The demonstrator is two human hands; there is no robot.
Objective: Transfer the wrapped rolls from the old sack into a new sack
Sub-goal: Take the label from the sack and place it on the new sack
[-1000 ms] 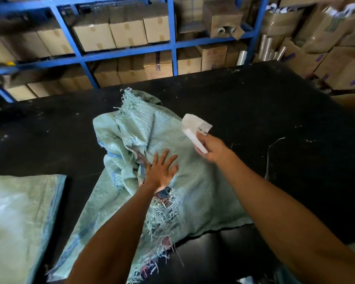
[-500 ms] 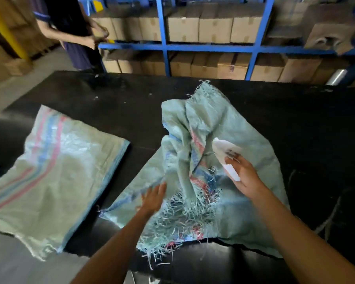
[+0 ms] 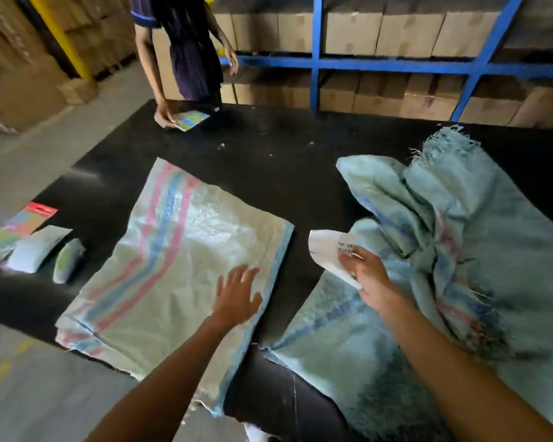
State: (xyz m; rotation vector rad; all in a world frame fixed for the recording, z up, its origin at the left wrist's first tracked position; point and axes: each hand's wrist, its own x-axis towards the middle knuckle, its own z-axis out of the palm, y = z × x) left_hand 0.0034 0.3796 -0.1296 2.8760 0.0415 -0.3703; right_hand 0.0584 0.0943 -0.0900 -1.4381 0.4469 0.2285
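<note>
The old sack [image 3: 479,237], pale green woven plastic with frayed edges, lies crumpled on the right of the black table [image 3: 268,161]. A flat new sack [image 3: 179,269] with pink and blue stripes lies to its left, overhanging the front edge. My left hand [image 3: 237,296] hovers with spread fingers over the new sack's right side. My right hand [image 3: 369,274] pinches a white paper label [image 3: 328,250] with printed text, above the old sack's near left part. No rolls are visible inside either sack.
Two wrapped packets [image 3: 39,247] and a colourful card [image 3: 23,223] lie at the table's left end. A person [image 3: 186,52] stands at the far corner, hand on a card [image 3: 190,120]. Blue shelving [image 3: 396,65] with cardboard boxes lines the back.
The view has swung left, bringing the new sack to the centre. My left hand has left the old sack and moved over the new one. My right hand keeps the label.
</note>
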